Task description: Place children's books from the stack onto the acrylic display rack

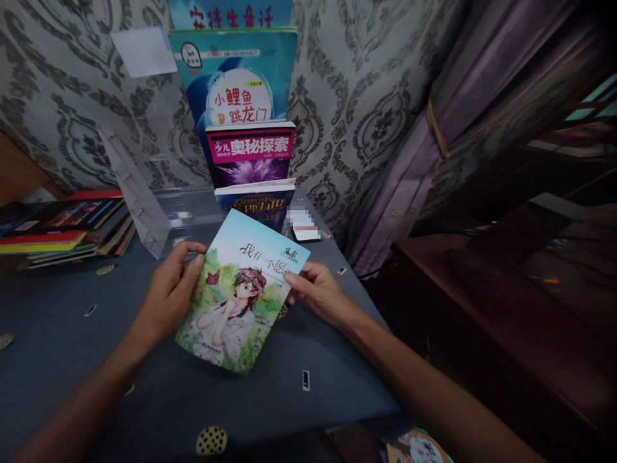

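Observation:
A thin paperback book (236, 302) with a drawn girl and a butterfly on its cover is held tilted above the table. My left hand (176, 280) grips its left edge, thumb on the front. At the upper right corner, my right hand (315, 286) pinches it with the thumb over the cover. Just behind stands a tiered row of upright books: a dark blue one (263, 204) in front, partly hidden by the held book, then a pink and purple book (253, 157), then a teal book (241, 71). Another blue book (231, 14) is cut off at the top.
A clear acrylic stand (139, 199) holds the upright books. Stacked books (72, 225) lie at the left on the grey tablecloth (337, 379). A small white item (306, 228) lies right of the stand. Patterned wallpaper, a purple curtain (409, 173) and reddish-brown furniture (482, 308) surround the table.

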`<state>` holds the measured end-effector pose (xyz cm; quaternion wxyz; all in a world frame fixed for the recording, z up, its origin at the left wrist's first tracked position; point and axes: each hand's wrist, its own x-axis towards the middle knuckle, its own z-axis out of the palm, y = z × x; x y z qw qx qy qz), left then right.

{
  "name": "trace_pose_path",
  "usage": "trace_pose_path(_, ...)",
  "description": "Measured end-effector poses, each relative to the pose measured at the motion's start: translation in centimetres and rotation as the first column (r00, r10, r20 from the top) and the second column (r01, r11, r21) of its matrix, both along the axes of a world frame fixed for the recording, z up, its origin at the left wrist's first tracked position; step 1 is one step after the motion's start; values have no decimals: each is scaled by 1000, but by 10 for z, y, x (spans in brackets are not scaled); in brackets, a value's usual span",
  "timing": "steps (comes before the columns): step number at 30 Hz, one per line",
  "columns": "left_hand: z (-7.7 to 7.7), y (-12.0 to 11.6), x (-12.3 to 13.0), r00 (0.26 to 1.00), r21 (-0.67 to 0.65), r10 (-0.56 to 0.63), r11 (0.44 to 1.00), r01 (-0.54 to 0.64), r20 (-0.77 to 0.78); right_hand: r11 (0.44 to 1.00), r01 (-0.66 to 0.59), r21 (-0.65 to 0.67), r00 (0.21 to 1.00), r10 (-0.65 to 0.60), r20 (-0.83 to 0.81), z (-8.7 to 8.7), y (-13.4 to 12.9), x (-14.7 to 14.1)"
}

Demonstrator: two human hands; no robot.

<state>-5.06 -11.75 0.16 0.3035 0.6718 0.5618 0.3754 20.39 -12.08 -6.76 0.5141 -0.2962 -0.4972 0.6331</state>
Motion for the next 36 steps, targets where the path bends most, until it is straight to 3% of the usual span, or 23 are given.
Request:
trace_pose_path(4,-30,-5,1,948,-325,8,940,101,318,996,68,-51,997,-67,31,0,2,-3)
trace_pose_path(7,-50,-8,-5,947,-398,-13,906,147,321,988,148,-35,977,-140,160,-10,9,-4)
trace_pose_path(9,-57,-8,-13,975,-380,-98,909,169,199,986,164,8,948,-160,274,-19,16,-6)
trace_pose_path(11,-60,-7,-22,979,-331,-200,927,174,-44,984,164,65,904,-176,390,-27,25,-9)
trace_pose_path(15,-60,-1,-31,799,-171,-199,978,123,-567,957,186,223,731,-286,620,-37,39,-11)
trace_pose_path(18,-63,5,-29,711,21,-121,982,188,-693,912,178,368,557,-402,727,-34,39,-11)
trace_pose_path(21,-72,14,-26,726,169,-122,934,315,-677,822,94,562,395,-549,736,-25,30,-18)
trace_pose_path(23,-79,19,-24,740,219,-129,909,354,-660,779,-64,624,398,-553,732,-17,23,-32)
trace_pose_path(26,-89,24,-25,755,258,-117,897,360,-645,737,-342,583,480,-396,783,-8,17,-61)
trace_pose_path(28,-94,24,-27,766,263,-129,892,367,-630,730,-432,529,492,-300,817,-7,18,-78)
trace_pose_path(32,-99,24,-31,772,263,-141,890,373,-620,757,-465,460,481,-220,849,-14,24,-90)
trace_pose_path(36,-102,23,-32,762,264,-117,896,358,-637,769,-429,474,452,-271,850,-24,30,-71)
